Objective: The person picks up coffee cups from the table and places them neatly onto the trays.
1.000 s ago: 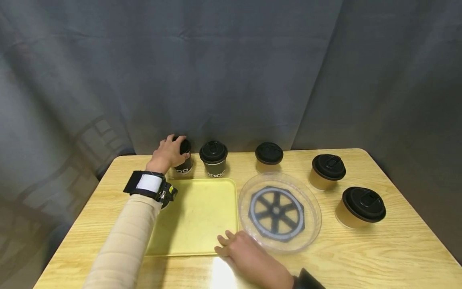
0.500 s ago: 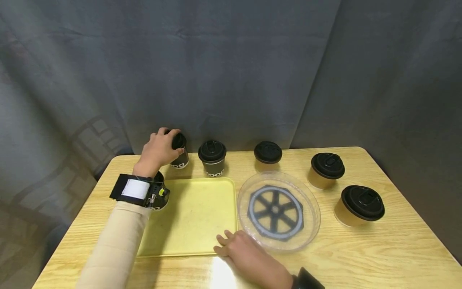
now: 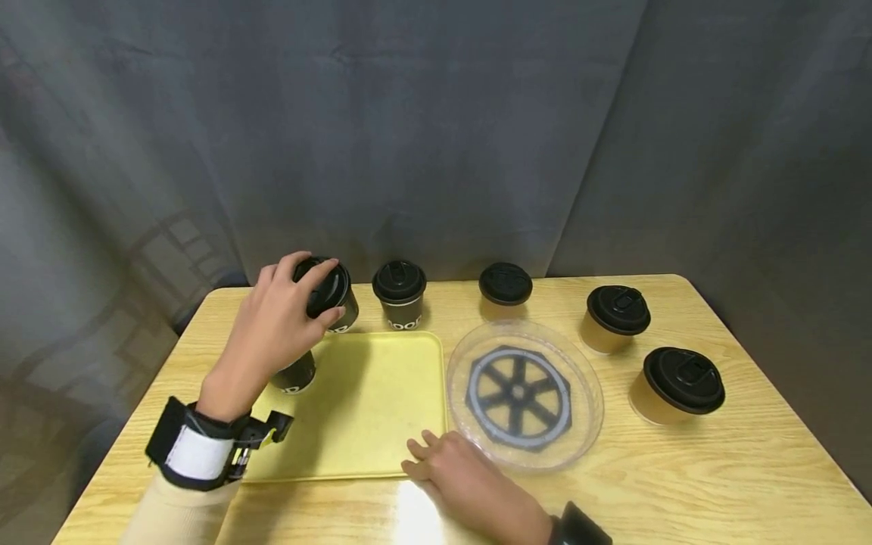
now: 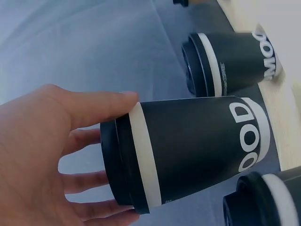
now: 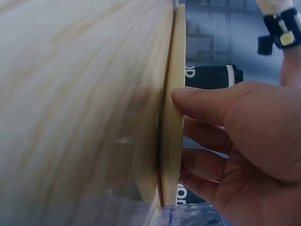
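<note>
My left hand (image 3: pixel 275 322) grips a black lidded paper coffee cup (image 4: pixel 197 146) by its lid, thumb on one side and fingers on the other. The cup tilts near the back-left corner of a yellow tray (image 3: pixel 381 401). Under the left hand, a second black coffee cup (image 3: pixel 298 374) stands at the tray's left side, partly hidden. A third black coffee cup (image 3: pixel 402 303) is upright behind the tray. My right hand (image 3: pixel 459 477) holds the tray's rim near its front-right corner; the right wrist view shows the thumb (image 5: pixel 197 101) outside the rim and the fingers inside.
A clear round plastic dish (image 3: pixel 593 424) with a dark spoked pattern showing in it sits right of the tray. Three brown cups with black lids, a back one (image 3: pixel 504 291), a middle one (image 3: pixel 616 318) and a front one (image 3: pixel 674 386), line the right side. A grey curtain (image 3: pixel 436 136) hangs behind.
My left hand has drawn back toward me and to the left with the cup, which now looks larger and more tilted. The right hand has stayed at the tray's corner.
</note>
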